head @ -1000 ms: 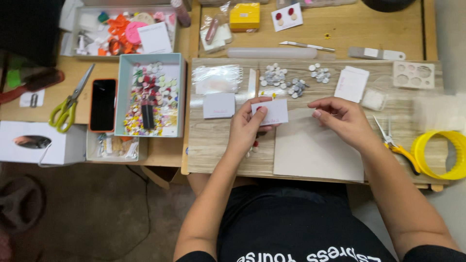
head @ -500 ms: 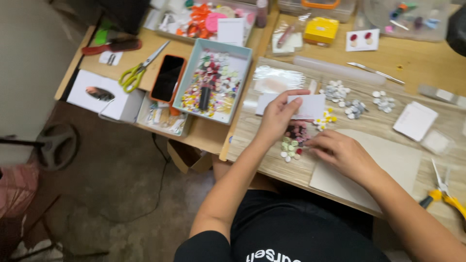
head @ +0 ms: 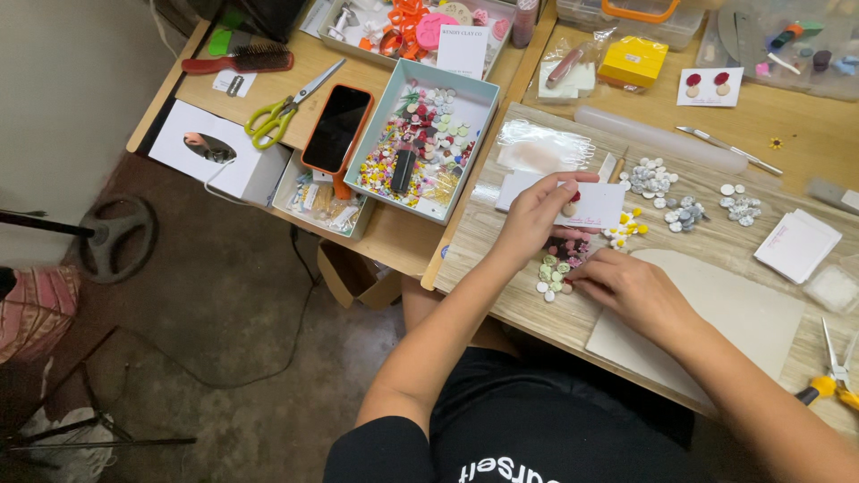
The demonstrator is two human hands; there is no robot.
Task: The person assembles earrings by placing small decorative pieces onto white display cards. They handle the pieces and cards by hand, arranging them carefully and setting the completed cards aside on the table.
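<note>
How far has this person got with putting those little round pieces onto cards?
Done: one card with a red pair lies at the far side of the desk. In hand: the left hand holds a small white card, while the right hand picks among green and pink rounds. Left: grey-white rounds, yellow ones and blank cards lie loose.

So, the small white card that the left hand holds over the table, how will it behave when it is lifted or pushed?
The white card looks thin and flat, so probably light and somewhat bendy. The left hand pinches only its one side, yet it shows no droop, so likely fairly stiff. Pushed on the wooden board, it should slide, not roll.
</note>
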